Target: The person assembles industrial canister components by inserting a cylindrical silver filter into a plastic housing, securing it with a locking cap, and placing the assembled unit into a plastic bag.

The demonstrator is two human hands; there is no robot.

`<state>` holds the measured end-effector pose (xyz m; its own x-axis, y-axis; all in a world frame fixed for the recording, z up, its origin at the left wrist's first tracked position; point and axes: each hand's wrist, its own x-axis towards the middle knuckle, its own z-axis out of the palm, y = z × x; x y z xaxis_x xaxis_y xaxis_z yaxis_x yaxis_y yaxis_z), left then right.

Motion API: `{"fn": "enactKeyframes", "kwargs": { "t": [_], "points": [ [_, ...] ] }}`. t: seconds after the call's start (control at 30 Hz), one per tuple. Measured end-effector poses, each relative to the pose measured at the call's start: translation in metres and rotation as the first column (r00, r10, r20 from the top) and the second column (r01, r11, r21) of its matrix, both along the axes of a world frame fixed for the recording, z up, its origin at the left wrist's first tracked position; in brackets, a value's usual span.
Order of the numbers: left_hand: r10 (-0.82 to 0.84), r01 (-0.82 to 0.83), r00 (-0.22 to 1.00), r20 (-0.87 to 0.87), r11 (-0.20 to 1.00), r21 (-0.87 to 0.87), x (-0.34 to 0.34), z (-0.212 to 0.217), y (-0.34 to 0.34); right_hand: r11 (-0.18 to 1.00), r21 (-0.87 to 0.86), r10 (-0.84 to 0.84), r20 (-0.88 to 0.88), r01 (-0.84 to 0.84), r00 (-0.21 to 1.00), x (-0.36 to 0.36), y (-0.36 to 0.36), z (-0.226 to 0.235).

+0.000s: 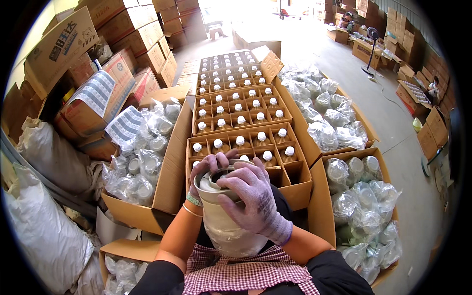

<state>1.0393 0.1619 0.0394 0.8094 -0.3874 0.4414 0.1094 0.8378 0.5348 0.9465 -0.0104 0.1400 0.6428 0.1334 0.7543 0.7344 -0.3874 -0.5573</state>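
Note:
Between my hands, just above my lap, stands a pale grey, round container [231, 231] with an open, rimmed top and shiny clear plastic around its lower part. My left hand [206, 169], in a lilac-grey glove, curls its fingers over the far left of the rim. Gloved the same way, my right hand [255, 196] lies over the right side of the top, its fingertips at a round inner piece. My fingers hide part of the opening. Right beyond the container is a divided carton [295, 189] of white-capped bottles [268, 157].
More divided cartons [241, 110] of bottles run away from me. Open boxes of plastic-wrapped round items stand at left [142, 172] and right [364, 201]. White sacks [46, 231] lie far left, beside stacked cartons [132, 39]. A black fan [372, 49] and a seated person [347, 20] are farther back.

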Motion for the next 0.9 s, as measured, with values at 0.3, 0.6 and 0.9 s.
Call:
{"fn": "enactKeyframes", "kwargs": {
  "t": [0.3,0.6,0.9],
  "points": [
    [0.442,-0.746,0.666,0.601,0.394,0.537,-0.063,0.037,0.009,0.559,0.755,0.706,-0.216,-0.343,0.675,0.073,-0.036,-0.098],
    [0.324,-0.367,0.93,0.172,0.805,0.467,-0.033,0.025,0.024,0.96,0.236,0.208,-0.234,-0.152,0.95,0.041,-0.023,-0.065],
    [0.307,-0.676,0.722,0.62,0.502,0.539,-0.044,0.094,0.006,0.744,0.437,0.631,-0.209,-0.505,0.747,0.081,-0.065,-0.043]
  ]
}}
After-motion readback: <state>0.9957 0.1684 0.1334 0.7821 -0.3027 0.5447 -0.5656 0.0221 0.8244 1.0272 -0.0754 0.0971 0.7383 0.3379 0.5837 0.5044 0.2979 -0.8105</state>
